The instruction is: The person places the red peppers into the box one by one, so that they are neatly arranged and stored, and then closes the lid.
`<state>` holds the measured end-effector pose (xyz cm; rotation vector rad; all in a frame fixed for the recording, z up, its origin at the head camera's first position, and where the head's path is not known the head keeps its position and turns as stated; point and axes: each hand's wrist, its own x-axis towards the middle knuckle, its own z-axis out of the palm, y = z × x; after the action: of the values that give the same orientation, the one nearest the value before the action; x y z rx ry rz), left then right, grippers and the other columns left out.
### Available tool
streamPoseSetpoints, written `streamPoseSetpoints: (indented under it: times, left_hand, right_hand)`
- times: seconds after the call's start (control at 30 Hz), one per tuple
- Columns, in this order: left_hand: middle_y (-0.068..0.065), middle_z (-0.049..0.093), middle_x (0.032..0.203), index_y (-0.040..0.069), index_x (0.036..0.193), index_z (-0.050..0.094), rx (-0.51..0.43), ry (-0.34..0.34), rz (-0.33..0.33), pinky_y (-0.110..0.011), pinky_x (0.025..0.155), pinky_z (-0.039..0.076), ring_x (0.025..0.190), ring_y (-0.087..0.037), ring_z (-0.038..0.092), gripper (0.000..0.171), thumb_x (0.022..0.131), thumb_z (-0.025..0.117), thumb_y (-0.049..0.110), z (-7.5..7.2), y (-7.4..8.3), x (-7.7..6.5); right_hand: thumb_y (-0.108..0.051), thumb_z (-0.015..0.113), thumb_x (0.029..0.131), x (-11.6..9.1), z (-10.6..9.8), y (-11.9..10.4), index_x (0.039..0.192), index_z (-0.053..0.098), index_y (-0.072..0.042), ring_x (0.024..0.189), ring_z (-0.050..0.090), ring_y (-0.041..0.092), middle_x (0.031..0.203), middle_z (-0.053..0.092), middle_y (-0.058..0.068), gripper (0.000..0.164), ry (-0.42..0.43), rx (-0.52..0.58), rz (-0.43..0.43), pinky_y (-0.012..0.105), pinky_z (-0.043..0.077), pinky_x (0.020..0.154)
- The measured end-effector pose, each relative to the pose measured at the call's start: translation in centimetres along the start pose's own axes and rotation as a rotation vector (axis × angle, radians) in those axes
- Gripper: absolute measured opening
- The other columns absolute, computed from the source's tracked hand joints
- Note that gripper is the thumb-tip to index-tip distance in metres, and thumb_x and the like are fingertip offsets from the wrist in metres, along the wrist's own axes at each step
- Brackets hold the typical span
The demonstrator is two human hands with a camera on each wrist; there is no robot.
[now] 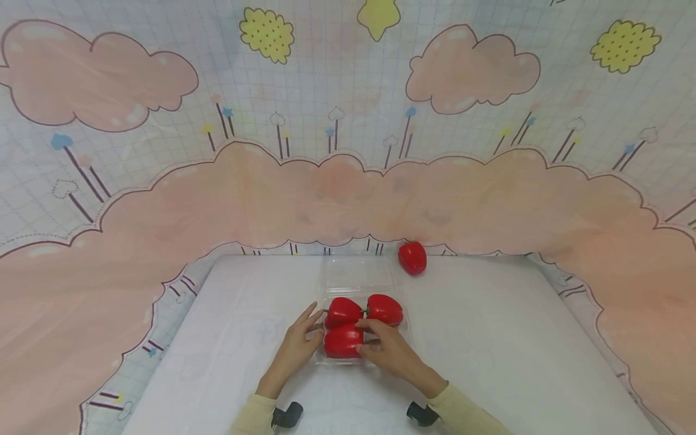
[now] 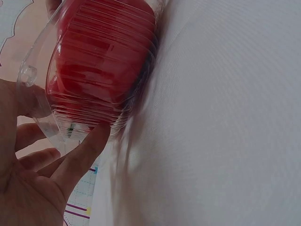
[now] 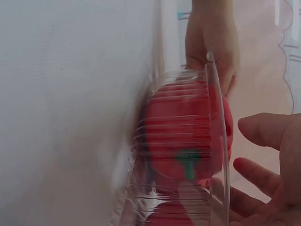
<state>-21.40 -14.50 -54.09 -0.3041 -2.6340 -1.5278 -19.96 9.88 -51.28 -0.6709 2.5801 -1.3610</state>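
The right hand [image 1: 391, 350], fingers spread and gripping nothing I can make out, hovers by the nearest red bell pepper [image 1: 342, 343] of three in the clear clamshell box [image 1: 359, 278]; the left hand's [image 1: 296, 344] loose fingers touch its thin wall, so a hard push could skid it. Beyond, a fourth pepper [image 1: 412, 258], if bumped, could roll off the white table's [image 1: 522, 338] back edge, before cloud-printed cloth [image 1: 462, 193].

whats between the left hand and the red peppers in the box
The ribbed side of the clear box: in the left wrist view the left hand touches it, red peppers behind.
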Motion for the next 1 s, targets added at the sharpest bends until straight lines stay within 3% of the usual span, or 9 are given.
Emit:
streamPoseSetpoints:
  times: [0.27,0.67,1.0]
  left_hand:
    - [-0.015,0.037,0.157,0.0,0.14,0.052,0.005,-0.001,-0.003,-0.036,0.084,0.061,0.119,-0.037,0.064,0.049,0.092,0.058,0.004,0.0,0.0,0.0]
    - [-0.016,0.037,0.157,0.0,0.14,0.052,-0.002,0.001,0.002,-0.036,0.084,0.061,0.119,-0.037,0.063,0.048,0.092,0.058,0.004,0.0,-0.2,0.0]
    - [-0.016,0.037,0.157,0.001,0.139,0.053,0.001,-0.001,0.011,-0.038,0.086,0.06,0.118,-0.036,0.064,0.048,0.092,0.058,0.004,0.0,-0.3,0.0]
  right_hand:
    - [-0.02,0.073,0.086,-0.5,-1.2,-0.4,0.133,0.052,-0.015,0.119,0.059,0.023,0.13,0.059,0.003,0.051,0.05,-0.056,-0.039,0.041,0.057,0.097]
    - [-0.014,0.073,0.086,-0.7,-3.6,-2.0,0.131,0.055,-0.011,0.115,0.061,0.023,0.127,0.063,0.008,0.049,0.135,-0.099,-0.082,0.04,0.059,0.091]
    - [-0.017,0.073,0.086,-0.5,-5.7,-2.4,0.131,0.055,-0.019,0.115,0.062,0.025,0.128,0.063,0.004,0.048,0.203,-0.104,-0.023,0.045,0.06,0.09]
